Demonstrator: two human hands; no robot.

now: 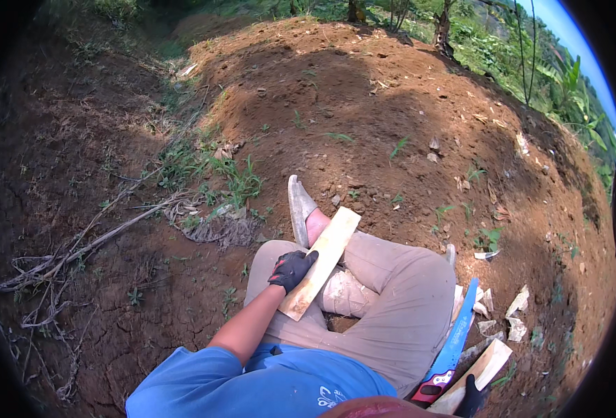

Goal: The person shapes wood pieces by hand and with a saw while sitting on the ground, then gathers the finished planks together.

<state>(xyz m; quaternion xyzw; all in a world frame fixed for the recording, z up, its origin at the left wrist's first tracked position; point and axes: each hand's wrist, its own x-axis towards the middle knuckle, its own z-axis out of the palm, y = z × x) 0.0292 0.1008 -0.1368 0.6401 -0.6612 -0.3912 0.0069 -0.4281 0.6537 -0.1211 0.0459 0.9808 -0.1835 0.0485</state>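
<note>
Across my lap slants a flat, pale wooden board (332, 249). My left hand (292, 270), in a black glove with red marks, is closed on the board's left edge, thumb on top. Low on the right, my black-gloved right hand (471, 398) is closed on the side of a second pale piece of wood (489, 362); most of that hand is cut off by the dark rim. Between my right leg and this piece lies a handsaw (453, 348) with a blue blade and a red and black handle.
I sit on brown soil (363, 104) with my legs folded. Pale wood scraps (518, 310) lie right of my knee. Dry branches (92, 244) and a grey crumpled cloth-like clump (221, 228) are on the left. Green plants (572, 90) grow at the far right.
</note>
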